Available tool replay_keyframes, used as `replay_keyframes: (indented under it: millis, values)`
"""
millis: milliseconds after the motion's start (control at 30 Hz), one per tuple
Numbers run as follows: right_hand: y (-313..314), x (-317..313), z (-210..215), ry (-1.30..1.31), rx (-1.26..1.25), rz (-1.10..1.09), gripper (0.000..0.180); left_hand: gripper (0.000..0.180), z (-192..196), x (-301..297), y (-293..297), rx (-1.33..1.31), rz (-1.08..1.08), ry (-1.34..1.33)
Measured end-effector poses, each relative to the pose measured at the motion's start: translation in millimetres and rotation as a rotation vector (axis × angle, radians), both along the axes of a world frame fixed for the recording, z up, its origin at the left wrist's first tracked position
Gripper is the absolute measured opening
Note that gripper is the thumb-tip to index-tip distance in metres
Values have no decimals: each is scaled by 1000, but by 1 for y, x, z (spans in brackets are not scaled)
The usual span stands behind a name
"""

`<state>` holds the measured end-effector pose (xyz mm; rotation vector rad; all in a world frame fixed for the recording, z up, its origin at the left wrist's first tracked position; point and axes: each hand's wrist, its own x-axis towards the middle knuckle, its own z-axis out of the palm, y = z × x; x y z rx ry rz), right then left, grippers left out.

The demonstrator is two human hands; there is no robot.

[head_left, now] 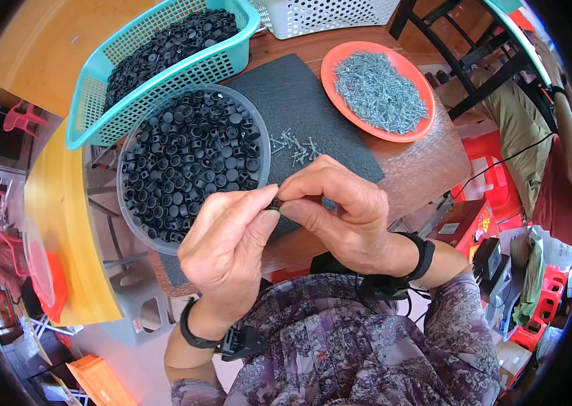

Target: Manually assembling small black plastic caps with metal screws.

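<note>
My left hand (228,237) is closed, thumb and forefinger pinching a small black plastic cap (274,205). My right hand (343,213) meets it fingertip to fingertip, also pinched closed at the cap; whatever its fingers grip is hidden. Just left of my hands, a clear round tub (265,139) is full of loose black plastic caps (194,162). Several loose screws (296,147) lie on a dark foam mat (286,88) beyond my fingers. A red-orange plate (328,71) at the far right carries a heap of silvery screws (381,91).
Behind the tub stands a turquoise basket (164,84) of small black parts. A white perforated basket (330,17) is at the table's far edge. A wooden table (435,159) lies under everything. Red stools (492,176) and a seated person's leg (502,115) are at right.
</note>
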<state>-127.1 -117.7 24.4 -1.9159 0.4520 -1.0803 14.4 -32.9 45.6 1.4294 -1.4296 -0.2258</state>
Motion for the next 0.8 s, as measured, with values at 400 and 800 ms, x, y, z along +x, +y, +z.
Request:
replay_keyframes:
  millis: [400,800]
  values:
    - [4,-15,4,-35,-340,-97,29,32,-25,-21,3,51,-234,943]
    - [-3,-19,-9,-18,-399,-188,37,27,-41,-33,-4,92,-340,1332]
